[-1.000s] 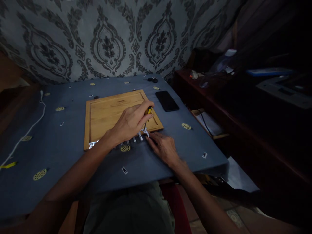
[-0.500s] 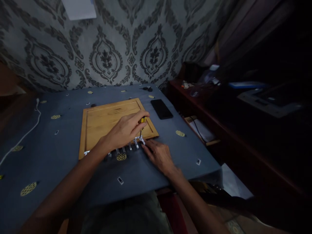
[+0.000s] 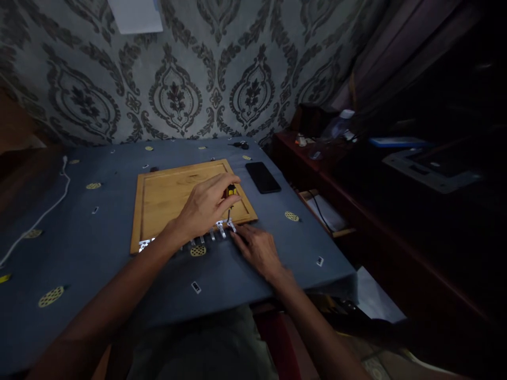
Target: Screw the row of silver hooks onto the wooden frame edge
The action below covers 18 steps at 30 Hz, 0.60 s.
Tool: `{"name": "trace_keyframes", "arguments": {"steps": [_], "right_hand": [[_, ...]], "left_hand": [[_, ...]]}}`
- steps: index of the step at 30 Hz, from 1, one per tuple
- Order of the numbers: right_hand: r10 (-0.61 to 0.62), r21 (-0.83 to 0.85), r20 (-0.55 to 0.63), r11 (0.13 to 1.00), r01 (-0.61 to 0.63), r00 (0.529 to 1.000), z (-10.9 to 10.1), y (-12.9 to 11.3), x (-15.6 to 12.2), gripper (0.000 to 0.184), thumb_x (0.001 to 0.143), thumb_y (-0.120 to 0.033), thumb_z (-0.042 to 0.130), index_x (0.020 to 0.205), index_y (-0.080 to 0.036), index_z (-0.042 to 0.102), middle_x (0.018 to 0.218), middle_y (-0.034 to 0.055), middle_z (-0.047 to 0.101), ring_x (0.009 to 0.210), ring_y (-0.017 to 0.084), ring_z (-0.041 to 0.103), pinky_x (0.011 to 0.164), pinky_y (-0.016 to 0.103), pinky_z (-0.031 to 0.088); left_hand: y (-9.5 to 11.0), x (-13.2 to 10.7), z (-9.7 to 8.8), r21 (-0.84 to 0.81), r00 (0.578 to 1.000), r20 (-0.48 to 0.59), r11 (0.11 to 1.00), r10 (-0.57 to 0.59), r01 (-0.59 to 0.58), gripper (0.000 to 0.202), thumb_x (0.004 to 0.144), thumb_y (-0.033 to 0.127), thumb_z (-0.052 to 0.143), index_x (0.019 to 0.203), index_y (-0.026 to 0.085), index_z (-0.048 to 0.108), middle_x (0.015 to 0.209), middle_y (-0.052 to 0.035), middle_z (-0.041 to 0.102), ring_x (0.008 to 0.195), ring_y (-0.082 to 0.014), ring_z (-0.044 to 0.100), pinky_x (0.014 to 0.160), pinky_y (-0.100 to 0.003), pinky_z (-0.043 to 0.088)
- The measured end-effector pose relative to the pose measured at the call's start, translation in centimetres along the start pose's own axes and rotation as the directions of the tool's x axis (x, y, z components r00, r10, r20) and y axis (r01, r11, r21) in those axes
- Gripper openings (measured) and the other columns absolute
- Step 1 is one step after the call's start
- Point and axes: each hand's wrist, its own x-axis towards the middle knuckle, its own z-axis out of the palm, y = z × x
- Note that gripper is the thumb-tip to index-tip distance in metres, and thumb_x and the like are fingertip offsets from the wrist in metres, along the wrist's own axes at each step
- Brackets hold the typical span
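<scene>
Left grip [image 3: 204, 206]: holds screwdriver [image 3: 232, 191]; keep it upright.
Right grip [image 3: 256, 249]: at metal piece [image 3: 232, 227] by board [image 3: 166, 198], pinch unclear; steady it.

A head-worn camera looks forward and down over the near table [image 3: 303, 245]; patterned wall [image 3: 216, 79] beyond.

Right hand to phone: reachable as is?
Likely yes: the right hand is by the metal piece; only a low corner of the wooden board seems between it and the phone.
</scene>
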Motion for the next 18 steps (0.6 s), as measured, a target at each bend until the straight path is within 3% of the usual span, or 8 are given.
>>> {"name": "trace_keyframes", "arguments": {"steps": [5, 13, 18], "right_hand": [[-0.013, 0.010, -0.013, 1.000, 0.013, 1.000, -0.02, 0.07, 0.00, 0.033, 0.106, -0.033, 0.047, 0.120, -0.021, 0.075, 0.101, 0.0090, 0.080, 0.089, 0.023, 0.076, 0.073, 0.028, 0.051], [-0.035, 0.029, -0.053, 0.999, 0.036, 0.998, 0.49, 0.44, -0.06, 0.033, 0.106, -0.034, 0.047, 0.121, -0.022, 0.074, 0.102, 0.0084, 0.080, 0.088, 0.023, 0.076, 0.071, 0.028, 0.052], [-0.035, 0.039, -0.058, 0.999, 0.037, 0.998, 0.45, 0.47, -0.12, 0.034, 0.107, -0.036, 0.046, 0.117, -0.023, 0.075, 0.097, 0.0073, 0.080, 0.087, 0.023, 0.076, 0.071, 0.028, 0.051]], "left_hand": [[0.03, 0.02, -0.09, -0.014, 1.000, -0.008, 0.999, -0.030, 0.030, 0.015, 0.095, 0.016, 0.064, 0.110, 0.016, 0.061, 0.098, -0.0043, 0.073, 0.083, -0.0157, 0.069, 0.079, -0.028, 0.054], [-0.33, 0.22, -0.27, -0.103, 0.998, 0.054, 0.994, -0.037, 0.042, 0.015, 0.094, 0.014, 0.063, 0.109, 0.018, 0.062, 0.102, -0.0044, 0.074, 0.088, -0.0158, 0.070, 0.082, -0.029, 0.055], [0.06, 0.41, -0.83, -0.145, 0.995, -0.080, 0.988, -0.063, 0.051, 0.011, 0.095, 0.019, 0.064, 0.106, 0.017, 0.063, 0.097, -0.0024, 0.072, 0.080, -0.0126, 0.067, 0.077, -0.025, 0.053]]}}
